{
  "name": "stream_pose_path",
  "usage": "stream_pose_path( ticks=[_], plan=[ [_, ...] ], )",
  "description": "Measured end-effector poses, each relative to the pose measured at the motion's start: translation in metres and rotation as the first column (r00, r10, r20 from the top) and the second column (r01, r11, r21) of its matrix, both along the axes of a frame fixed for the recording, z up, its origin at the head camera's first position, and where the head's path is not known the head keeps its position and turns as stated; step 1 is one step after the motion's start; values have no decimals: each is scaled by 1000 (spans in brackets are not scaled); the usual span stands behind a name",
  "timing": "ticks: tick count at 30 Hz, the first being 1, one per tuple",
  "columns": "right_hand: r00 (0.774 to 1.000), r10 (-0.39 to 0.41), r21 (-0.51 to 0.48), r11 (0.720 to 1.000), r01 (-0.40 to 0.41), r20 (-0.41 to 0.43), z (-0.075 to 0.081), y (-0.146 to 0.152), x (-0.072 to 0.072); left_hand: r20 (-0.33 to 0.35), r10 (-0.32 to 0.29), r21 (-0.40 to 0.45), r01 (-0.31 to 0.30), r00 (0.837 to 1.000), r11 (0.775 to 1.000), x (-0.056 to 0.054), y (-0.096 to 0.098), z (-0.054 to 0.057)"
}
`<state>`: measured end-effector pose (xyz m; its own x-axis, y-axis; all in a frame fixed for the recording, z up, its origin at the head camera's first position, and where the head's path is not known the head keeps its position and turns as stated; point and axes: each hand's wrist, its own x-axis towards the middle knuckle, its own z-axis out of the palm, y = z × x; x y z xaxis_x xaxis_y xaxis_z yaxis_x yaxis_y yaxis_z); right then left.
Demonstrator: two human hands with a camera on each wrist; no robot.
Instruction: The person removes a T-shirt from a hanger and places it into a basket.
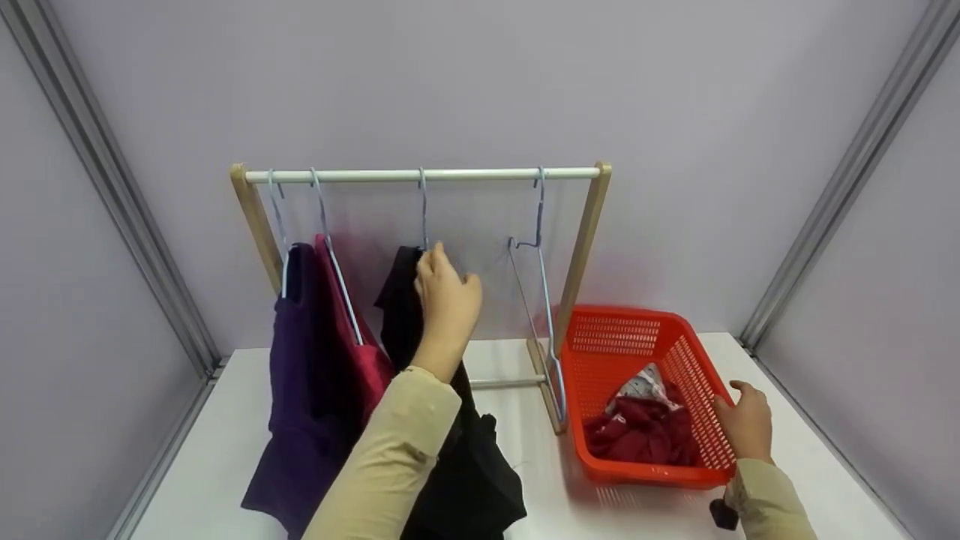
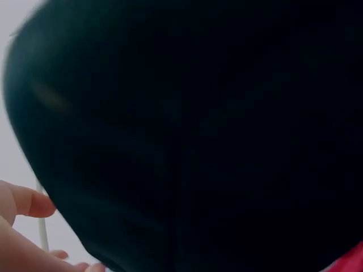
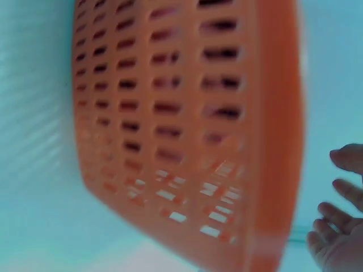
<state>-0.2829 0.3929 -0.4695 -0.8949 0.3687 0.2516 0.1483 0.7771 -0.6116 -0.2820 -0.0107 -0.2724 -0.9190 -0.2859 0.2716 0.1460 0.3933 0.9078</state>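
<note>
My left hand (image 1: 448,296) is raised at the neck of a hanger (image 1: 424,214) that hooks over the white rail and carries a black garment (image 1: 469,472). Its fingertips are close by the hanger's neck, and the thumb stands apart from them. In the left wrist view the dark cloth (image 2: 187,136) fills most of the picture, beside the thumb (image 2: 35,204). On the right, my right hand (image 1: 746,424) is at the right rim of a red plastic basket (image 1: 611,471), fingers loosely bent and spread. Dark red clothing (image 1: 649,431) lies inside the basket.
The rack's white rail (image 1: 360,176) also bears a purple garment (image 1: 300,405), a crimson one (image 1: 367,371) and a bare hanger (image 1: 550,300) near the right post (image 1: 583,247). Everything stands on a white table (image 1: 217,420), with grey walls behind and at both sides.
</note>
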Motion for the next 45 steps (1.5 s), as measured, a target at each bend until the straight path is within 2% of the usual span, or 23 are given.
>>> stream_pose_path(
  ticks=[3,6,12,15,18,22,25,27,32,36,40,45],
  plan=[
    [997,-17,-4,1000,17,74,-7,7,3,93,10,24,-12,996,1000,-3,-9,-3],
    [989,-7,-10,1000,8,145,-12,10,4,127,19,27,-23,992,999,-5,-15,-7],
    [979,20,-19,1000,-16,205,-14,13,6,64,38,27,-40,997,999,-7,-22,-12],
    [980,21,-9,1000,-19,199,-14,13,6,40,33,76,-36,999,996,-6,-24,-13],
    [982,20,-9,1000,-19,189,-15,14,6,39,17,172,-23,999,985,-6,-25,-13],
    [984,26,-18,1000,-24,177,-16,14,6,56,-15,349,-5,998,937,-7,-28,-13],
    [985,25,-19,1000,-22,171,-17,14,6,73,-28,426,-6,997,905,-7,-30,-13],
    [985,20,-14,1000,-18,169,-18,14,6,77,-34,450,-5,996,893,-7,-30,-13],
    [986,15,-3,1000,-14,164,-19,13,5,83,-56,471,10,995,882,-7,-29,-12],
    [988,15,11,1000,-16,154,-19,12,5,76,-68,453,27,995,891,-6,-27,-8],
    [989,11,34,999,-17,150,-19,12,6,46,-87,448,58,995,892,-3,-25,-3],
    [988,8,46,999,-16,157,-19,12,7,-14,-121,481,113,993,870,0,-25,5]
  ],
)
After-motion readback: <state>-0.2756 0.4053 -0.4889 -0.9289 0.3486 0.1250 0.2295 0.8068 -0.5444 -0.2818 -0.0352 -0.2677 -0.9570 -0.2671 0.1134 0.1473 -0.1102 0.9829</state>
